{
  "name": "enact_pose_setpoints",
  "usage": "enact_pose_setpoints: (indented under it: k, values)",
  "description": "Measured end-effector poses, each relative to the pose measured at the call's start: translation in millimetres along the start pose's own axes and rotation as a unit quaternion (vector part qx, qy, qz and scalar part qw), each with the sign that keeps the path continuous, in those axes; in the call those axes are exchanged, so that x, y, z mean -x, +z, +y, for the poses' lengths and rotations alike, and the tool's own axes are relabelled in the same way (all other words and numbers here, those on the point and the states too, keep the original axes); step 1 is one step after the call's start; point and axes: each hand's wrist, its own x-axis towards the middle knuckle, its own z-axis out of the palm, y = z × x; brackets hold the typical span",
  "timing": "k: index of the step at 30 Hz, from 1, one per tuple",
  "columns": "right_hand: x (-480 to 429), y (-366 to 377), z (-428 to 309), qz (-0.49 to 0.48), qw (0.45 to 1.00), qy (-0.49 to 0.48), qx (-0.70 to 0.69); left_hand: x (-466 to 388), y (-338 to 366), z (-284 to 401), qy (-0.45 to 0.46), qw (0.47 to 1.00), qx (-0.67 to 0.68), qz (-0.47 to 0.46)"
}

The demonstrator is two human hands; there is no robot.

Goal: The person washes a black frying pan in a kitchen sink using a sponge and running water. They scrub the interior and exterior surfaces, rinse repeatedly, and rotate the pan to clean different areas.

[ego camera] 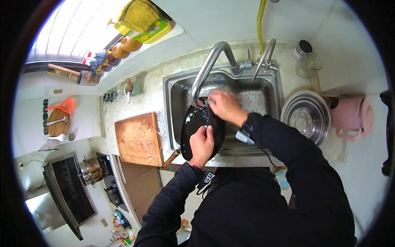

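A black wok (192, 127) sits tilted in the stainless steel sink (256, 95), its wooden handle (170, 158) jutting over the front left rim. Over the wok, my left hand (202, 145) pinches the near end of a dark, narrow utensil (210, 116); its exact kind cannot be told. My right hand (226, 106), slightly blurred, closes around the far end, its fingers hiding that part. Right beside those fingers is the spout of the curved metal faucet (206, 66). Wet, whitish patches shine on the wok's inner surface.
Left of the sink lies a wooden cutting board (137, 139) with small scraps. Nested metal bowls (304, 119), a pink kettle (347, 117) and a glass jar (307, 66) stand on the right. A smaller tap (267, 58) rises behind the sink.
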Motion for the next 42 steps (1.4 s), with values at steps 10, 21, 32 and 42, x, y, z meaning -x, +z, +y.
enact_pose_setpoints:
  k: [10,21,32,42]
  values:
    - [-8,4,14,-0.086,0.995,-0.048,-0.011,-1,-1,0,-0.011,1.000,-0.012,-0.002]
    - [13,5,4,-0.112,0.993,-0.029,-0.035,-5,-3,-2,-0.011,1.000,0.006,0.013]
    - [20,-7,-13,-0.090,0.994,-0.001,-0.056,-2,1,-7,-0.004,1.000,0.013,0.009]
    - [15,-6,-7,-0.124,0.991,0.017,-0.049,-8,2,-7,0.003,1.000,0.008,0.001]
